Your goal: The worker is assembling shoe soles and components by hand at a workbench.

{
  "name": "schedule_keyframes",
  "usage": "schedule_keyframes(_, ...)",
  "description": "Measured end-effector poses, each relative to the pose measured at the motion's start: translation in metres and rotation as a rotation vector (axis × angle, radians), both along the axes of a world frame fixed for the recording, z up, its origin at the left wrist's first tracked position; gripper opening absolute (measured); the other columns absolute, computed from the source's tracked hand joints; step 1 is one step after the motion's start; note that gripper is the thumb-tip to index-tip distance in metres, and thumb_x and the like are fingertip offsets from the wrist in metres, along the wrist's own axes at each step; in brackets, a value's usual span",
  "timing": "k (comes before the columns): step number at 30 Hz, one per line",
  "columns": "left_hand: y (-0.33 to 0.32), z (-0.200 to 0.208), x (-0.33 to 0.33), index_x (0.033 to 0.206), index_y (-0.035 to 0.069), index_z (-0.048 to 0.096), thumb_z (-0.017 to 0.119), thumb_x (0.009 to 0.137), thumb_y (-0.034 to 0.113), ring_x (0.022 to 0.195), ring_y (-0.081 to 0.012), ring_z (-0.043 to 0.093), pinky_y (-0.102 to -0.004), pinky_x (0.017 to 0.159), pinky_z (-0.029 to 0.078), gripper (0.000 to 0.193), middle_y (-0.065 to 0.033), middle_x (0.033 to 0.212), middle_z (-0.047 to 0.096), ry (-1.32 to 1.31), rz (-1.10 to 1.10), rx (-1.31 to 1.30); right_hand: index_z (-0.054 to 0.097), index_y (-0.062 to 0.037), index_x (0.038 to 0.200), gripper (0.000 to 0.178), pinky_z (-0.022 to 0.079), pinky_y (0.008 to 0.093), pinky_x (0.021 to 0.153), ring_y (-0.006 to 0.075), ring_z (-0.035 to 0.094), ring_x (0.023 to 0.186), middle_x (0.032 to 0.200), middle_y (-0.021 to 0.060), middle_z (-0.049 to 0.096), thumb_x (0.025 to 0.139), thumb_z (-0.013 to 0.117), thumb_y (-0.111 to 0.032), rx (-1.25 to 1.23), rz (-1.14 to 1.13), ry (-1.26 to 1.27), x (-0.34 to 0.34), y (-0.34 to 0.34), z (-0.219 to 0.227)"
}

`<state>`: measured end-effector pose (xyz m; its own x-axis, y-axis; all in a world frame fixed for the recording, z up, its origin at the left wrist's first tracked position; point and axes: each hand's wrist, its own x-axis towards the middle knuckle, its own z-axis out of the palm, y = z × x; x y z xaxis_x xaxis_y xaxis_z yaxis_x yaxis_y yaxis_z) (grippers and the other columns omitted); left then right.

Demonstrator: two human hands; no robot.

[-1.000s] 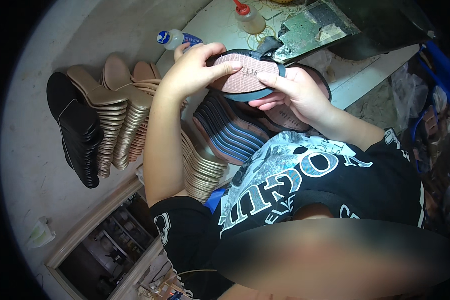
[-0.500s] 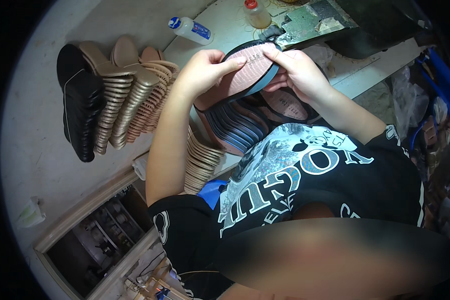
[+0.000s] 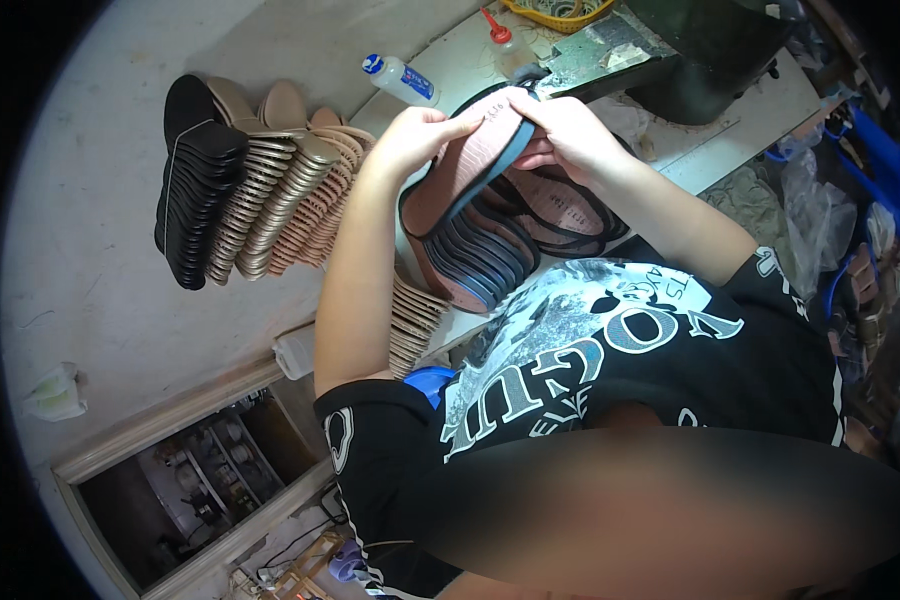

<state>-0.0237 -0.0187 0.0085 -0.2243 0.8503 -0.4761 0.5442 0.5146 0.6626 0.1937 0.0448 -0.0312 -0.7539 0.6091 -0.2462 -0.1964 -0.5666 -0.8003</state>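
Both my hands hold up a shoe insole (image 3: pixel 473 160) with a pinkish textured face and a dark, teal-looking edge. My left hand (image 3: pixel 422 140) pinches its left side, the thumb lying on the pinkish face. On the other side my right hand (image 3: pixel 570 138) grips it near the top, thumb on the face and fingers behind the edge. Right below is a fanned stack of dark insoles (image 3: pixel 485 255). Beside that stack, under my right wrist, lie more pinkish pieces with black edging (image 3: pixel 560 205).
Stacks of black insoles (image 3: pixel 198 190) and beige insoles (image 3: pixel 255 195) lean along the wall at left. At the back of the worktable (image 3: pixel 710 150) stand a white bottle (image 3: pixel 400 80) and a red-tipped bottle (image 3: pixel 510 50), near a green board (image 3: pixel 605 50) and a yellow basket (image 3: pixel 560 14).
The insole has turned in my hands, so its face looks narrower and steeper. Both hands keep their hold on it. The whole view has shifted a little.
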Motion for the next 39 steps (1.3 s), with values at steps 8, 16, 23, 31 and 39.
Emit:
schedule_keyframes(8,-0.01,0.009,0.055,0.079,0.002,0.069,0.063,0.081,0.053,0.058,-0.0142,0.064,-0.0232,0.057,0.049,0.052,-0.0062,0.066,0.065,-0.325,0.151,-0.125,0.064,0.0017,0.101,0.037,0.054,0.026,0.068,0.0128,0.065,0.075,0.088,0.0082,0.067,0.087,0.064,-0.032,0.109,0.14,-0.078,0.021,0.011,-0.007)
schedule_keyframes(16,-0.008,0.007,0.064,0.064,0.0,0.063,0.058,0.085,0.053,0.048,-0.017,0.061,-0.0255,0.051,0.049,0.057,-0.0098,0.055,0.061,-0.358,0.173,-0.132,0.063,0.0017,0.106,0.033,0.049,0.0252,0.077,0.0098,0.06,0.084,0.092,0.005,0.066,0.085,0.069,-0.023,0.179,0.228,-0.135,0.054,-0.011,-0.007)
schedule_keyframes(23,-0.011,-0.004,0.05,0.058,0.001,0.06,0.073,0.076,0.045,0.037,-0.0134,0.048,-0.0261,0.044,0.041,0.049,-0.004,0.042,0.048,-0.289,0.21,0.018,0.066,0.0027,0.104,0.034,0.049,0.0235,0.075,0.0092,0.061,0.081,0.089,0.0062,0.067,0.082,0.071,-0.023,0.214,0.239,-0.084,0.034,0.005,-0.011)
schedule_keyframes(31,-0.005,-0.011,0.051,0.05,0.005,0.054,0.078,0.071,0.044,0.034,-0.0113,0.043,-0.0248,0.036,0.034,0.05,-0.0021,0.04,0.045,-0.377,0.401,0.111,0.061,0.0038,0.111,0.041,0.05,0.0238,0.071,0.0096,0.061,0.08,0.097,0.0071,0.065,0.08,0.072,-0.02,0.175,0.388,-0.004,0.056,0.013,-0.007)
schedule_keyframes(39,0.004,-0.013,0.043,0.051,0.009,0.049,0.073,0.077,0.046,0.034,-0.0102,0.039,-0.0241,0.039,0.034,0.051,0.0009,0.042,0.042,-0.355,0.44,0.13,0.061,0.0076,0.099,0.033,0.053,0.0219,0.054,0.018,0.068,0.063,0.08,0.0184,0.068,0.088,0.062,-0.024,-0.183,0.355,-0.108,0.074,-0.019,0.008)
